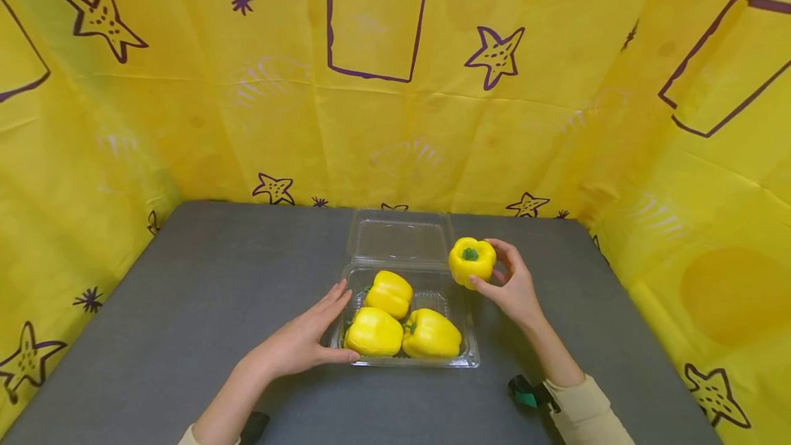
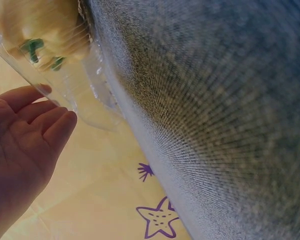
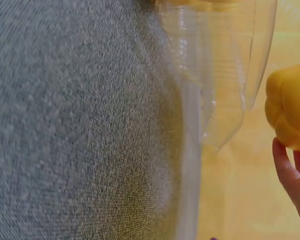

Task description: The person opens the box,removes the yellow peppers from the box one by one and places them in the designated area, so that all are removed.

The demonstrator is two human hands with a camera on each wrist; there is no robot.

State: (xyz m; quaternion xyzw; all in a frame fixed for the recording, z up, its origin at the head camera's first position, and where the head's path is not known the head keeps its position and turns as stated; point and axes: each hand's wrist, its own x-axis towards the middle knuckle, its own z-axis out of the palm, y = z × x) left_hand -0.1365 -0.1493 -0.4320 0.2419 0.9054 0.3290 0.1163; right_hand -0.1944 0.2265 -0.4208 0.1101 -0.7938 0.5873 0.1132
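A yellow bell pepper (image 1: 472,261) with a green stem is held in my right hand (image 1: 514,287), raised over the right back corner of a clear plastic clamshell container (image 1: 466,314). In the right wrist view, fingertips (image 3: 281,150) touch the underside of that pepper (image 3: 292,107). Inside the container lie three more yellow bell peppers: one at the back (image 1: 388,293), one front left (image 1: 373,332) and one front right (image 1: 432,334). My left hand (image 1: 303,338) rests against the container's left side, fingers extended and thumb at the front left corner.
The container's clear lid (image 1: 400,239) lies folded open toward the back. A dark grey cloth (image 1: 247,273) covers the table. Yellow curtains (image 1: 278,108) with starfish drawings enclose the back and both sides. Dark straps (image 1: 533,393) sit by the wrists.
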